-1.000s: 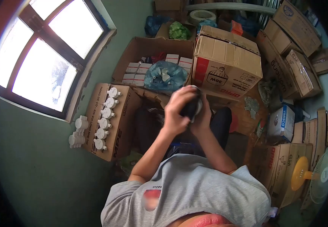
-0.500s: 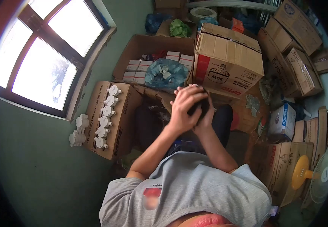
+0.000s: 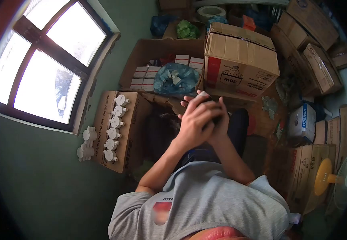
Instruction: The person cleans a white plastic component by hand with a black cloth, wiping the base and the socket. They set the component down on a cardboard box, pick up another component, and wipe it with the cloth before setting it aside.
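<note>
In front of my lap, both hands are closed together around a dark object (image 3: pixel 217 119), mostly hidden by fingers; I cannot make out its kind. My left hand (image 3: pixel 196 124) lies over the near side with its fingers curved across it. My right hand (image 3: pixel 221 127) cups it from the other side, fingers pointing away from me. To the left, a cardboard box (image 3: pixel 130 132) carries a row of white round fittings (image 3: pixel 114 133) with short side spouts. More such white fittings (image 3: pixel 86 151) stand stacked beside that box by the wall.
Ahead, an open carton (image 3: pixel 131 56) holds small white boxes (image 3: pixel 147 76) and a blue plastic bag (image 3: pixel 175 80) with small pale parts. A large closed carton (image 3: pixel 241 60) stands right of it. More cartons (image 3: pixel 307 172) and a yellow-based fan (image 3: pixel 323 177) are on the right.
My left fingers have moved over the dark object and cover more of it. Both hands stay together, and the camera view has shifted slightly.
</note>
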`<state>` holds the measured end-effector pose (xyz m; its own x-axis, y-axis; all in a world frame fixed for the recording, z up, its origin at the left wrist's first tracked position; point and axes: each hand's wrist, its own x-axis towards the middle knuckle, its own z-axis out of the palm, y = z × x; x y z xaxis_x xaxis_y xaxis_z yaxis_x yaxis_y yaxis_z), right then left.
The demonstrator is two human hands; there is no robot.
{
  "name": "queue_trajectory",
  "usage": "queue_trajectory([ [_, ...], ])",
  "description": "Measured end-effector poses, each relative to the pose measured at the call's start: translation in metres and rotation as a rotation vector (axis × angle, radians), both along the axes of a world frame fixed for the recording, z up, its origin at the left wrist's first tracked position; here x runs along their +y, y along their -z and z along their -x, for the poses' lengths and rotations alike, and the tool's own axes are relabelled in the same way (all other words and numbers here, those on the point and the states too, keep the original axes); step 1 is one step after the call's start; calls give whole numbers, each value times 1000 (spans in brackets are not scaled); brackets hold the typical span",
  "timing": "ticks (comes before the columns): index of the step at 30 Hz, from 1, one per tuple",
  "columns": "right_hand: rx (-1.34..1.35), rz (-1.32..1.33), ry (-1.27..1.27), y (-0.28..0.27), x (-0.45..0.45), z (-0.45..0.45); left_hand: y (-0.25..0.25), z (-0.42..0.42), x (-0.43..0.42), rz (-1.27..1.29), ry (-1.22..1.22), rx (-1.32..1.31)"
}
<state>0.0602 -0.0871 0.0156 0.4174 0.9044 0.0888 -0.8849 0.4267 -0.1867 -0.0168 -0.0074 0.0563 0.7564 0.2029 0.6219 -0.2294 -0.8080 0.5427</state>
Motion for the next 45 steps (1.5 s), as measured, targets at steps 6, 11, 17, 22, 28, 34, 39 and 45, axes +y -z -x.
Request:
queue_trajectory([
  [6, -43, 116, 144, 6, -17, -29, 17, 29, 13, 173, 373, 44],
  [11, -63, -3, 60, 17, -21, -19, 0, 19, 17, 383, -89, -171],
  [17, 111, 42, 169, 4, -6, -23, 11, 15, -27, -14, 76, -29],
  [22, 40, 155, 321, 9, -13, -38, 15, 39, 20, 425, 177, 23],
  [28, -158, 141, 220, 22, 4, -2, 3, 8, 3, 202, -23, -113],
  [34, -161, 320, 402, 27, -1, -44, 25, 18, 14, 366, 252, 118],
  [39, -161, 525, 367, 36, -11, -34, 33, -3, 25, 909, -166, -189],
  [45, -232, 295, 382, 29, -1, -44, 54, -12, -15, 381, -40, -69],
])
